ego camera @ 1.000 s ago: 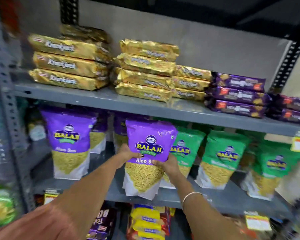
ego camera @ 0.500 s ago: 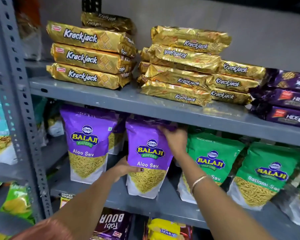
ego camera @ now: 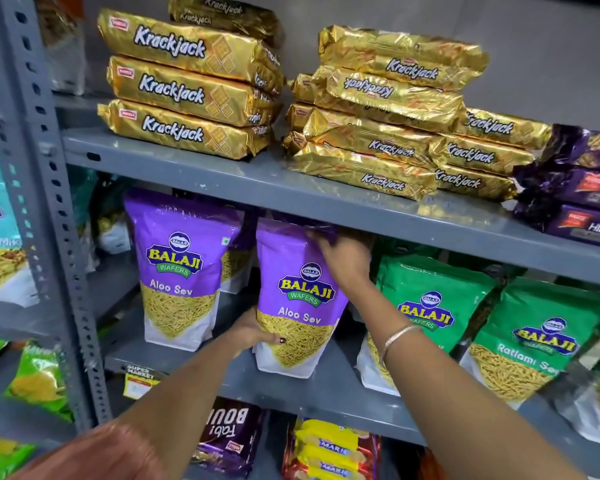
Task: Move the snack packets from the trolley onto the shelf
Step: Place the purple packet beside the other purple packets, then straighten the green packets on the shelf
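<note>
A purple Balaji Aloo Sev packet (ego camera: 297,299) stands upright on the middle grey shelf (ego camera: 329,389). My left hand (ego camera: 252,332) grips its lower left edge, thumb on the front. My right hand (ego camera: 345,256) holds its top right corner, just under the upper shelf board. Another purple Aloo Sev packet (ego camera: 179,268) stands to its left, with more purple packets behind. Green Balaji packets (ego camera: 426,306) stand to its right. The trolley is out of view.
Gold Krackjack packs (ego camera: 187,88) and purple Hide & Seek packs (ego camera: 582,199) are stacked on the upper shelf (ego camera: 291,188). Biscuit packs (ego camera: 329,452) lie on the shelf below. A perforated grey upright (ego camera: 52,216) stands at left, with more snack bags beyond it.
The packet went from held in front of the shelf to standing on it. My right hand moved from its side up to its top corner, and the view moved closer.
</note>
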Available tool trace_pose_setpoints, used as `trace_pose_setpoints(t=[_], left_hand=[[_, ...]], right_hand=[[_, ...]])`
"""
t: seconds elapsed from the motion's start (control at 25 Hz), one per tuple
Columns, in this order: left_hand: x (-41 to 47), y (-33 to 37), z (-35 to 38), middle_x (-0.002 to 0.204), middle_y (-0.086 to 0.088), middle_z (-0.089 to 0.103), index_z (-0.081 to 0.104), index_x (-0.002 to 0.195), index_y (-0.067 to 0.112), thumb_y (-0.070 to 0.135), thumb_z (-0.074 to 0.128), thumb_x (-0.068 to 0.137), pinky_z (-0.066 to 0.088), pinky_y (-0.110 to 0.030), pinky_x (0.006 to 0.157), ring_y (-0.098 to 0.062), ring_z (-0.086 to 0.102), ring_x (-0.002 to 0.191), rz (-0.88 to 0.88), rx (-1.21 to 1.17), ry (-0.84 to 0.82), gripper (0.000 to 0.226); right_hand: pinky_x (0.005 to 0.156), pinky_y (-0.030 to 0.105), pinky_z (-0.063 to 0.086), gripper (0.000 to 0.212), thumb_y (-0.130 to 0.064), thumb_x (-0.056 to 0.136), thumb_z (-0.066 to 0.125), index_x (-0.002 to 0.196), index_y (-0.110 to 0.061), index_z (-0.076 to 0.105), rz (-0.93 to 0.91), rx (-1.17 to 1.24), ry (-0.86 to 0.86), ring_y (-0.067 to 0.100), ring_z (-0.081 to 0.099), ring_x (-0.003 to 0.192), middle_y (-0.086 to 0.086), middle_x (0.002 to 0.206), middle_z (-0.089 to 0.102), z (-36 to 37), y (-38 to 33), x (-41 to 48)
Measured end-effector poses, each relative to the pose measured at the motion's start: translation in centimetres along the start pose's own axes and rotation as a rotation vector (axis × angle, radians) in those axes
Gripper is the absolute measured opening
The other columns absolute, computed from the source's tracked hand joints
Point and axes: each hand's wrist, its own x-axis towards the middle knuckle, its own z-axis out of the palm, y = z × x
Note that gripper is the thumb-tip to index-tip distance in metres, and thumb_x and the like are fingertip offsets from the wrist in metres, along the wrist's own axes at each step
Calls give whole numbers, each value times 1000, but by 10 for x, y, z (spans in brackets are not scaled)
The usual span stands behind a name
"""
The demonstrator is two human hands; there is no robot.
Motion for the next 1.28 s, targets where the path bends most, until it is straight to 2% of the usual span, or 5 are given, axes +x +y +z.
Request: trace_pose_setpoints(t=[0.24,0.44,0.72,0.96,1.28], left_hand=[[-4,-32,6,133,-12,57,43,132,6,-1,85,58,44,-39,105,-24,51,124,-33,152,76,85],[1,-36,6,133,-11,58,46,132,7,4,86,59,44,-44,106,-26,53,124,-15,170,115,83],[-15,-29,6,143,-17,41,31,140,5,16,85,63,38,-42,109,-32,41,133,-21,292,221,95],[-60,-26,74,99,-22,65,60,103,-3,44,64,71,56,-38,77,-36,61,91,769,995,539,57],[0,32,206,141,-20,48,34,138,-4,15,85,63,39,-40,107,-29,47,131,153,192,114,93]], right_hand=[[117,27,9,111,-45,64,78,145,-1,16,52,345,225,15,15,141,18,153,22,58,68,-75],[104,48,44,76,-11,69,80,132,-6,39,425,723,-259,29,55,121,16,132,57,105,103,-97],[106,41,42,91,-19,67,82,138,-6,28,447,762,-230,23,50,125,14,140,48,107,91,-102],[91,35,37,38,-25,81,57,114,-5,54,-225,7,411,24,42,102,17,108,59,4,92,-74],[111,36,15,48,-36,95,42,138,-15,44,43,-441,34,33,31,137,15,149,38,-120,139,2]])
